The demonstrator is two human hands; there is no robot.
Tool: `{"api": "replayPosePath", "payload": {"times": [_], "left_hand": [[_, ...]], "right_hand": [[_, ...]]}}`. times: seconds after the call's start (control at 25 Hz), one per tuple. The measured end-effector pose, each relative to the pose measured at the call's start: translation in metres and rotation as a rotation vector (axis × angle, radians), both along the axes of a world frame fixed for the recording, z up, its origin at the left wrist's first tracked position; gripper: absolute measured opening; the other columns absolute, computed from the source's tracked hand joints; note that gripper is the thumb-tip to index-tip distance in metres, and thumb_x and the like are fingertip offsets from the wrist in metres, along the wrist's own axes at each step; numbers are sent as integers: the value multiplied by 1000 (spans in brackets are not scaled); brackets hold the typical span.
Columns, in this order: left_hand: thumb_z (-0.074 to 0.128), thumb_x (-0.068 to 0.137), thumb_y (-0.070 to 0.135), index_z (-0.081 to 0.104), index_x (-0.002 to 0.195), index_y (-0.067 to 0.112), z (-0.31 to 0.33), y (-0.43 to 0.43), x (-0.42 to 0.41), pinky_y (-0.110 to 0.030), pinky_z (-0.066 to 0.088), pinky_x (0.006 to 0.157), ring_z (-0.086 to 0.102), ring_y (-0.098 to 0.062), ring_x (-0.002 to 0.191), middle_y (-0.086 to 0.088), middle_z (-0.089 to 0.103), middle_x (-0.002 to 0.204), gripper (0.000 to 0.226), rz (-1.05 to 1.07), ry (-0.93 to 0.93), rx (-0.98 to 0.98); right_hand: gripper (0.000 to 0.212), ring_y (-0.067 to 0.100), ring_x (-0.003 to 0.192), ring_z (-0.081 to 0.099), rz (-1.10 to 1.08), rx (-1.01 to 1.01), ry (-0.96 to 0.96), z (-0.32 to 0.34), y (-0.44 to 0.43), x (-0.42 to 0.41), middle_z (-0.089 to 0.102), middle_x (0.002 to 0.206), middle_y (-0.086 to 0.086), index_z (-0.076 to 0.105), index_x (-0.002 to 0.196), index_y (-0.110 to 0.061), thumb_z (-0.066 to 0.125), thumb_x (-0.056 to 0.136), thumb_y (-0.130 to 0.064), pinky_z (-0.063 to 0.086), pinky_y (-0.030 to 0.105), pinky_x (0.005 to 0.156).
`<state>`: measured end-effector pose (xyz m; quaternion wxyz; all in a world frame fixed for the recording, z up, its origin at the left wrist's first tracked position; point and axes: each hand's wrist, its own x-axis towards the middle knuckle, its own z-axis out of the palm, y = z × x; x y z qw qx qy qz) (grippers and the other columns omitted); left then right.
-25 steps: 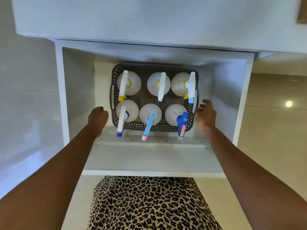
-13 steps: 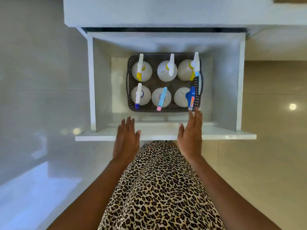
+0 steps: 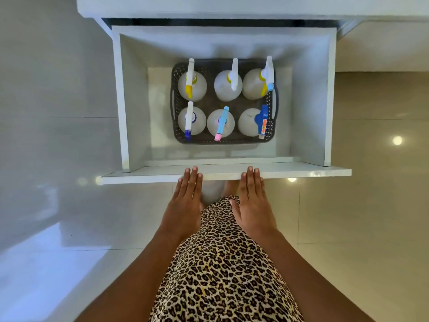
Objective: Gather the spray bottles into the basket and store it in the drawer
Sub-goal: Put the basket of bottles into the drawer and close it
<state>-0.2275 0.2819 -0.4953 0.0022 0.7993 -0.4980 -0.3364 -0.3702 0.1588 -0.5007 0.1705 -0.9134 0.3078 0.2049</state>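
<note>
A dark grey perforated basket (image 3: pixel 174 105) sits on the floor of a pulled-out white drawer (image 3: pixel 329 101). Inside it stand several white spray bottles (image 3: pixel 220 86) in two rows, with yellow, white, blue and pink trigger heads. My left hand (image 3: pixel 185 201) and my right hand (image 3: pixel 253 201) lie flat with fingers extended, their fingertips touching the drawer's front panel (image 3: pixel 139 176). Neither hand holds anything.
A white cabinet top (image 3: pixel 209 5) overhangs the drawer at the back. Glossy tiled floor (image 3: pixel 371 217) surrounds the drawer on both sides. A leopard-print garment (image 3: pixel 220 275) covers my lap between the arms.
Both hands left the basket's sides, drew back out of the drawer, and now rest flat against its front panel. The view has pulled back, showing the whole drawer.
</note>
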Motion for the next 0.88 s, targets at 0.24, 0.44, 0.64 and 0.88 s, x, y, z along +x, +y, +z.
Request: {"api": "replayPosePath", "payload": {"times": [0.24, 0.44, 0.64, 0.88], "left_hand": [[54, 76, 14, -31, 132, 9, 8, -23, 19, -35, -15, 111, -37, -29, 131, -12, -39, 142, 102, -4, 49, 106], [63, 79, 22, -21, 139, 1, 11, -57, 42, -39, -11, 110, -34, -33, 131, -20, -29, 149, 105, -18, 1, 180], [64, 75, 25, -17, 141, 1, 12, -96, 78, -40, -7, 111, -24, -36, 138, -20, -24, 151, 106, -20, -41, 177], [65, 75, 33, -13, 142, 2, 7, -139, 117, -42, -4, 113, -20, -37, 139, -21, -20, 152, 107, -5, -85, 123]], "right_hand": [[87, 40, 140, -3, 30, 43, 58, 6, -20, 24, 9, 151, 31, 4, 141, 6, 57, 86, -37, 8, 47, 116], [96, 48, 135, 21, 92, -14, 47, 12, -48, 54, 26, 144, 37, 13, 136, 8, 72, 74, -36, 19, 52, 110], [88, 48, 137, 18, 83, -43, 42, 10, -85, 92, 22, 146, 35, 13, 137, 8, 66, 81, -33, 16, 50, 112], [88, 41, 142, 2, 73, -26, 26, 4, -133, 132, 5, 153, 28, -4, 140, 2, 52, 89, -43, 4, 43, 115]]}}
